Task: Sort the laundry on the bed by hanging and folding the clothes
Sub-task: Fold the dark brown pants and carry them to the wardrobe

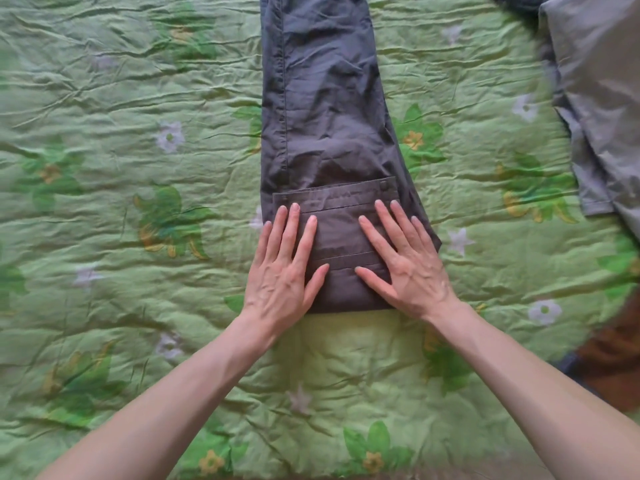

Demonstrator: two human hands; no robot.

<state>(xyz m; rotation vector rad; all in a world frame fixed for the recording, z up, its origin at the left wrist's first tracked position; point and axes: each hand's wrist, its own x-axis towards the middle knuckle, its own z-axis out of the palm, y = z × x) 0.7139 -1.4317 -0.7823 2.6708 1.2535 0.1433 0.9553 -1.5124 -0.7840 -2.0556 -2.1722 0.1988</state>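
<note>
While left hand (284,268) and right hand (403,261) press flat, fingers straight, gripping nothing, on folded end of dark grey thin-fabric trousers (322,98): cloth likely light, limp; grasp fold's edges beside palms.

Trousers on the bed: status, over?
Left hand and right hand flat on folded end. Dark trousers lie lengthwise on green bedspread. Grey garment at right, apart.

No legible text — none anywhere
</note>
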